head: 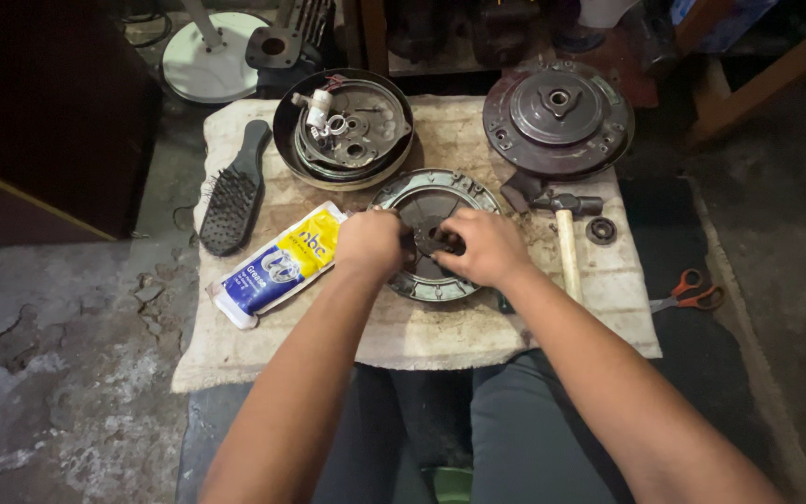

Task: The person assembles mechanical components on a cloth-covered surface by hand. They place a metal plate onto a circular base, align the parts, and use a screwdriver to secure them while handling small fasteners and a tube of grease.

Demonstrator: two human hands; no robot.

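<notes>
A round grey metal cover plate lies flat on a dirty cloth in front of me. My left hand rests closed on the plate's left rim. My right hand pinches a small dark bearing-like part at the plate's centre hub. Both forearms reach in from the bottom of the view and hide the plate's near edge.
A blue and yellow grease pouch lies left of the plate, a black brush further left. A dark bowl of parts and a round rusty disc assembly sit behind. A hammer, a small ring and orange scissors lie to the right.
</notes>
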